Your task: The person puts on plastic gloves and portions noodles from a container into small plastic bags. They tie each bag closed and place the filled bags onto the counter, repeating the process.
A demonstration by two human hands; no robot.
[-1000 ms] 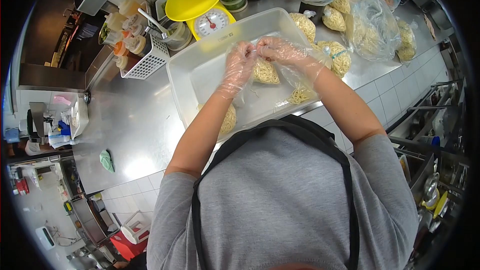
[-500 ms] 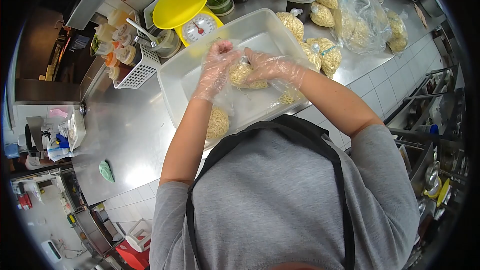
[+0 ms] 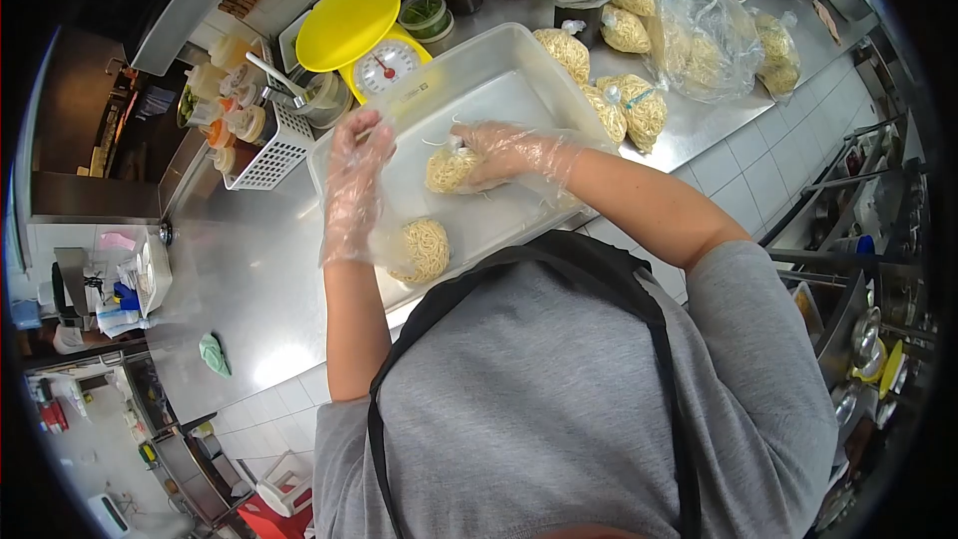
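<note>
A clear plastic glove covers my right hand (image 3: 496, 152), which is closed on a tied bag of noodles (image 3: 449, 170) over the pale plastic tub (image 3: 351, 130). My left hand (image 3: 357, 175), also gloved, is raised by the tub's left side. Its fingers are loosely curled and apart, with nothing seen in them. A second bundle of noodles (image 3: 423, 251) lies in the tub's near left corner, below my left hand. A loose noodle strand shows close to my right fingertips.
Behind the tub stands a yellow kitchen scale (image 3: 384, 62). Squeeze bottles fill a white basket (image 3: 271, 152) at the left. More noodle bags (image 3: 639, 110) and a large clear bag (image 3: 707, 40) lie on the right. A green cloth (image 3: 214, 354) rests on the steel counter (image 3: 235, 279).
My left hand has come away from the noodle bag and moved left. My right hand has shifted slightly left and still grips the bag. The camera view has moved a little.
</note>
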